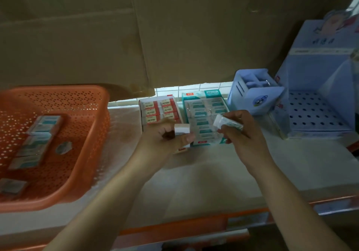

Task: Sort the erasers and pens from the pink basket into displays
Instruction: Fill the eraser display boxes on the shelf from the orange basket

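Observation:
The pink basket (91,138) stands at the left of the shelf and holds several teal-labelled erasers (39,138). Two eraser display boxes sit in the middle: a red-labelled one (155,108) and a teal one (202,114). My left hand (165,140) grips a white eraser (181,128) in front of the red box. Over the near end of the teal box, my right hand (242,132) pinches a wrapped teal eraser (227,123). No pens are visible.
A small blue holder (252,93) with compartments and a larger blue display (318,112) with a perforated base stand at the right. Cardboard boxes (136,27) hang low over the shelf. The shelf's orange front edge (174,229) runs below my forearms.

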